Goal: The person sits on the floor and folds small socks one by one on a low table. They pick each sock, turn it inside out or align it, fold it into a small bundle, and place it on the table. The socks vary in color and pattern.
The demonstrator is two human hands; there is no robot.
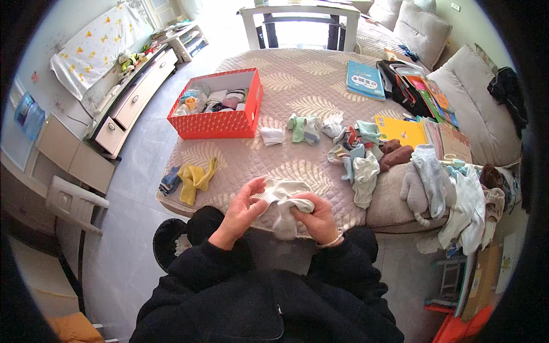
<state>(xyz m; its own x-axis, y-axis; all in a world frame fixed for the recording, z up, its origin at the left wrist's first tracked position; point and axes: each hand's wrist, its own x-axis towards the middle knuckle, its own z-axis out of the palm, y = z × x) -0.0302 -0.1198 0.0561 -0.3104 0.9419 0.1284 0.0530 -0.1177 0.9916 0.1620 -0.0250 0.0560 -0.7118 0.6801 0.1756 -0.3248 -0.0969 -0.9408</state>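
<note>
My right hand [318,219] grips a white sock [285,218], whose toe or cuff end bunches at the thumb while the rest hangs down. Just beyond it a second piece of white sock fabric [288,187] spreads over the bed edge; whether the two are separate socks is unclear. My left hand [241,213] is at the ribbed edge of this fabric, thumb and forefinger apart; its other fingers are partly hidden, so a hold cannot be made out. To the left lie a mustard-yellow ribbed pair of socks [194,179] and a small blue sock bundle [170,182].
A red patterned box [214,127] holds several rolled socks. Beyond my hands lie a folded white sock [271,136], green socks [303,127] and a mixed sock pile [362,156]. Books [401,130], a backpack [401,85] and a cushion heaped with clothes [384,210] are at right.
</note>
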